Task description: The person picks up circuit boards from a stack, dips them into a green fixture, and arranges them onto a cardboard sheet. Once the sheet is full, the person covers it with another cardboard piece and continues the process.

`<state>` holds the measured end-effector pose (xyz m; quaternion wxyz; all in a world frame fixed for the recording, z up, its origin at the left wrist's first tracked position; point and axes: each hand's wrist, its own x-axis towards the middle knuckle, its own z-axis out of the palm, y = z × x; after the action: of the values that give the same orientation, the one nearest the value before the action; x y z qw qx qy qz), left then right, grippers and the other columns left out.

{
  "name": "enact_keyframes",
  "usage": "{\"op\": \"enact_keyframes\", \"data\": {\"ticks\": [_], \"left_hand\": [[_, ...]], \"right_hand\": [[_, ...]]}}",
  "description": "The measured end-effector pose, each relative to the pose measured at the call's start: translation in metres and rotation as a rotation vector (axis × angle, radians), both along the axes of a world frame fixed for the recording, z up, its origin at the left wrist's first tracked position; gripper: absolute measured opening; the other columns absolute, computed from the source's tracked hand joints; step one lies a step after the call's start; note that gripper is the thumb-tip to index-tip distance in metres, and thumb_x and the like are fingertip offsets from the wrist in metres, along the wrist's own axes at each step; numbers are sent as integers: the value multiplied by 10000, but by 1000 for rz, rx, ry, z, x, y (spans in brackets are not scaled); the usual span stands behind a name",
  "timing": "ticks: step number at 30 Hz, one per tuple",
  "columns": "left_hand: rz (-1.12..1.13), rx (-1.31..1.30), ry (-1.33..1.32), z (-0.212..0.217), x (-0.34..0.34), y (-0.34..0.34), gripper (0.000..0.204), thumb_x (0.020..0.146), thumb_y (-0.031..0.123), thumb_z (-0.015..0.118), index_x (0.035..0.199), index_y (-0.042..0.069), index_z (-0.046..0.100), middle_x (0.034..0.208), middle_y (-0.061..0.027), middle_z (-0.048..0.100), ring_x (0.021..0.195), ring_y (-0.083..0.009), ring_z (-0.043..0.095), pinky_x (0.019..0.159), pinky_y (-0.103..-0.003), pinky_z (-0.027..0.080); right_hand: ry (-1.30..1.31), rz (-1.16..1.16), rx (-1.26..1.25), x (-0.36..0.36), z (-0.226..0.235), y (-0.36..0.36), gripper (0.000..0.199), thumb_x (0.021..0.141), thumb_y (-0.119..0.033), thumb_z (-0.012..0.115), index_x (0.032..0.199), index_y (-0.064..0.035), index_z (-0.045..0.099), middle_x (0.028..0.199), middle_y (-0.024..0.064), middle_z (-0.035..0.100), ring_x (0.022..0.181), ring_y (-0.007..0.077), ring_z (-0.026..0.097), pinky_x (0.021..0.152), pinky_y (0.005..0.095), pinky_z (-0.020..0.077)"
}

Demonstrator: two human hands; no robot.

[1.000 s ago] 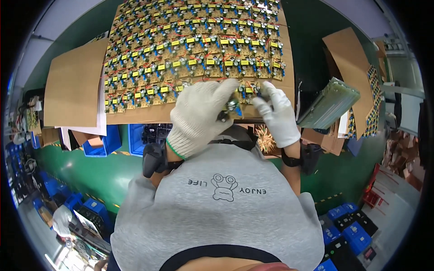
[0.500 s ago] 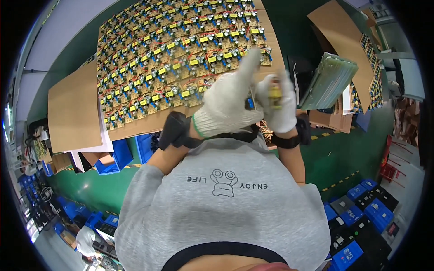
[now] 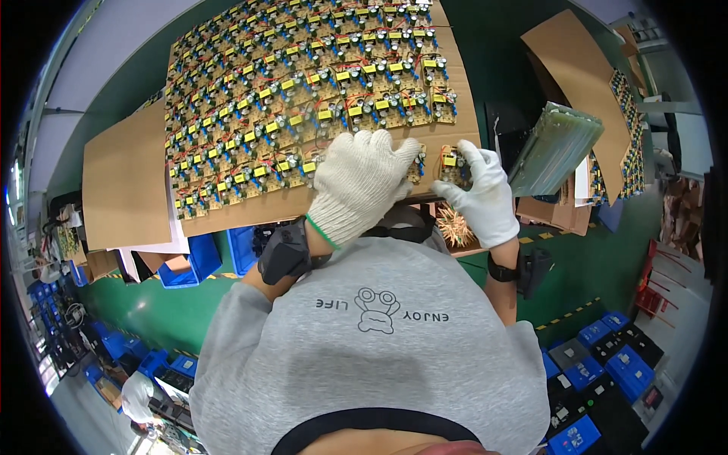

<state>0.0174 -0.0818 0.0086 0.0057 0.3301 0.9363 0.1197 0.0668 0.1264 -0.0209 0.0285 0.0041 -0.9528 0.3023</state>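
Note:
A large cardboard sheet (image 3: 227,216) lies on the green bench, covered with several rows of small circuit boards (image 3: 303,91) carrying yellow and blue parts. My left hand (image 3: 364,186), in a white knit glove, rests flat on the near right part of the sheet, fingers spread over a board. My right hand (image 3: 481,193), also gloved, pinches one small circuit board (image 3: 453,165) at the sheet's near right corner.
A stack of bare green boards (image 3: 553,148) leans to the right. Cardboard pieces lie at left (image 3: 125,182) and upper right (image 3: 576,68). Blue bins sit under the bench (image 3: 186,265) and at lower right (image 3: 607,364). A bunch of copper wire ends (image 3: 455,227) is below the sheet.
Both hands came down from a raised position onto the near right corner of the sheet; the left hand flattened out, and the right hand brought its small board to the sheet.

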Motion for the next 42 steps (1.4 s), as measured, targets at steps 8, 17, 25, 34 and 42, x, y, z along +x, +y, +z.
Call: {"op": "enact_keyframes", "data": {"ticks": [8, 17, 25, 34, 42], "left_hand": [[129, -8, 38, 3, 0, 1, 549, 705, 361, 761, 1166, 136, 565, 801, -47, 538, 761, -222, 574, 648, -369, 428], [-95, 528, 23, 19, 5, 19, 844, 612, 253, 831, 1332, 49, 442, 1175, -203, 515, 904, -344, 608, 719, -414, 518], [-169, 649, -21, 26, 10, 37, 501, 575, 202, 808, 1005, 49, 601, 1347, -267, 425, 1127, -419, 522, 895, -459, 468], [-100, 527, -99, 6, 24, 65, 966, 586, 159, 798, 1402, -45, 322, 1028, -158, 576, 939, -349, 556, 845, -441, 451], [-153, 674, -139, -3, 25, 74, 978, 550, 107, 792, 1398, -51, 331, 860, -94, 557, 839, -292, 547, 766, -401, 460]], "right_hand": [[-72, 48, -169, -20, -8, -22, 613, 696, -140, 805, 1244, -36, 551, 1072, 130, 550, 801, 207, 581, 735, 311, 503], [-237, -4, -917, -1, 40, -42, 553, 708, -342, 809, 1064, 28, 602, 1026, 160, 640, 908, 183, 621, 771, 318, 500], [-129, -63, -669, 5, 36, -13, 314, 825, -195, 715, 1021, 19, 595, 821, 122, 653, 743, 160, 623, 685, 313, 502], [-75, -434, -680, 22, 36, -12, 378, 899, -335, 630, 832, 35, 597, 616, 155, 597, 544, 211, 563, 552, 355, 456], [-70, -352, -1003, 27, 20, 5, 269, 987, -257, 521, 845, -31, 555, 663, -16, 481, 614, 51, 387, 527, 235, 323]]}}
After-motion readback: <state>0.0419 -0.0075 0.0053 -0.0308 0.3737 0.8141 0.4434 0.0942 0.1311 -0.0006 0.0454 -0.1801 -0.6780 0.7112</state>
